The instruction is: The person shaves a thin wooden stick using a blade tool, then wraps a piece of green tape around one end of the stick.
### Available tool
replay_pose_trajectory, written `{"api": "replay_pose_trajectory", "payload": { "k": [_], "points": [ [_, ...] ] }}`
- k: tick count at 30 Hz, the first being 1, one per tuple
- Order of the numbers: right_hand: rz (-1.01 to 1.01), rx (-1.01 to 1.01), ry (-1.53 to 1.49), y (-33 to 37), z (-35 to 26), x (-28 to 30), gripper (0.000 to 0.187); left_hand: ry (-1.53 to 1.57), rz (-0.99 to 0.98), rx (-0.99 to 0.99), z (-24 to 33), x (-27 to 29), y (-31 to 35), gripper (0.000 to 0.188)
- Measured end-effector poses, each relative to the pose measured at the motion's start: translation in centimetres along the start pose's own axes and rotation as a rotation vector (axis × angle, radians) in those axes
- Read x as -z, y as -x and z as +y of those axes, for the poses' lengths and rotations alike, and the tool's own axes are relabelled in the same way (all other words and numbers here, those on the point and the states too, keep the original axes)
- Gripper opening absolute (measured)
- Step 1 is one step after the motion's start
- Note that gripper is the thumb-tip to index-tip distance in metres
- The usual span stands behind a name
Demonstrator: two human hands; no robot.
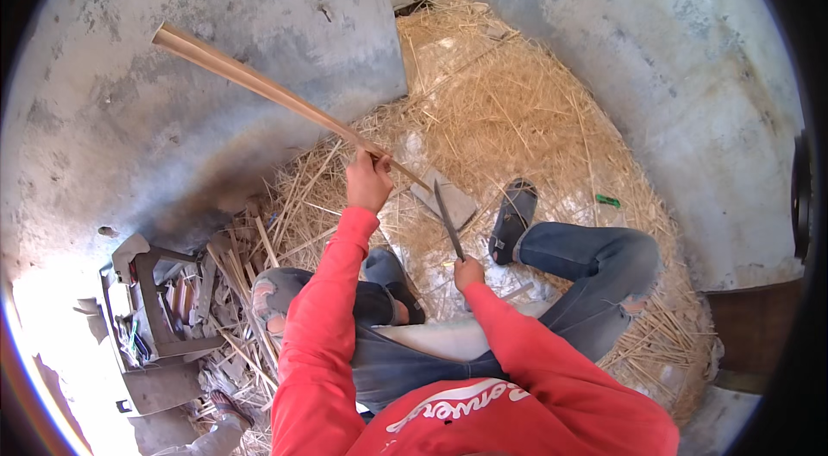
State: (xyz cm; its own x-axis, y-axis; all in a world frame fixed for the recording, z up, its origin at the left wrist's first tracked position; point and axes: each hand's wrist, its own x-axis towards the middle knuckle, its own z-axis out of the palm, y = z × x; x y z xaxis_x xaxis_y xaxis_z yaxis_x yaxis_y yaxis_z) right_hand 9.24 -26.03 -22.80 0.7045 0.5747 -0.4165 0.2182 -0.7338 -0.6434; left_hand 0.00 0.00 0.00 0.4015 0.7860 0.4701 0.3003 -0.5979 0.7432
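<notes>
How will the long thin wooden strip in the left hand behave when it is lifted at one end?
The long wooden strip probably flexes: it curves slightly along its length. It seems light, since the left hand alone holds it raised by its near end. Being thin, it may split if bent hard.

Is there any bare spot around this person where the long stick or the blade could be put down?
Hardly. Straw covers the ground between the concrete walls. The flattest patch is the grey slab beside the sandalled foot, under the blade. Left of the knee, cut sticks and a small wooden stand crowd everything.
</notes>
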Motion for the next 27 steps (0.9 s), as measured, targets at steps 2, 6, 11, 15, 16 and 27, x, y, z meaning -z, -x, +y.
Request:
{"api": "replay_pose_trajectory", "payload": {
  "k": [2, 6, 11, 15, 16, 27],
  "points": [
    [0.186, 0.118, -0.048, 0.1, -2.8, 1.4, 0.04, 0.027, 0.024, -0.024, 0.1, -0.5, 0.1, 0.013],
    [0.371, 0.265, -0.352, 4.0, -8.9, 6.3, 0.03, 0.006, 0.002, 0.073, 0.7, -0.2, 3.9, 0.011],
    [0.229, 0.155, -0.263, 4.3, -4.7, 2.7, 0.031, 0.065, 0.027, 0.058, 0.3, 0.1, 2.5, 0.01],
    [0.096, 0.066, -0.001, 1.7, 0.4, -1.0, 0.032, 0.079, 0.046, 0.069, 0.4, -0.1, 1.1, 0.011],
    [0.129, 0.09, -0.055, 1.7, -1.3, -0.3, 0.032, 0.063, 0.049, 0.055, 0.1, 0.0, 1.1, 0.011],
    [-0.068, -0.042, 0.148, 0.4, 2.3, -1.9, 0.039, -0.008, 0.051, 0.015, 1.2, -0.6, 1.2, 0.015]
  ]
}}
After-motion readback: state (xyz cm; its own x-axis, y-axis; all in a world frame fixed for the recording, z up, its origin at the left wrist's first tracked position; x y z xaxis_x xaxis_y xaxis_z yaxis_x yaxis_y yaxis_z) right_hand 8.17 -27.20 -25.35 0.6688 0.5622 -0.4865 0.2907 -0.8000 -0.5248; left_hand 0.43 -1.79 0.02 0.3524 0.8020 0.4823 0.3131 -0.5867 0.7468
